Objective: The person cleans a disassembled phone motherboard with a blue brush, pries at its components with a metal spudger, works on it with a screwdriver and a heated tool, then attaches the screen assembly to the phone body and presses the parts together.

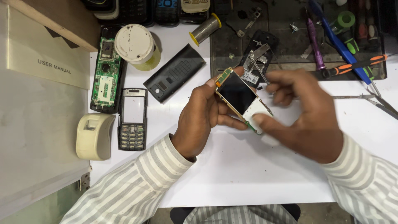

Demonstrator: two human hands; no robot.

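Two hands hold one phone board with screen (241,98) above the white table (232,170) — left hand (198,120) pinches its left edge, right hand (304,114) closes fingertips on its lower corner. Free table lies below them — tweezers (375,99) near the right edge.

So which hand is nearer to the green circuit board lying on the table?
Left. The left hand is right of the green circuit board, across the phone front cover; the right hand is farther right.
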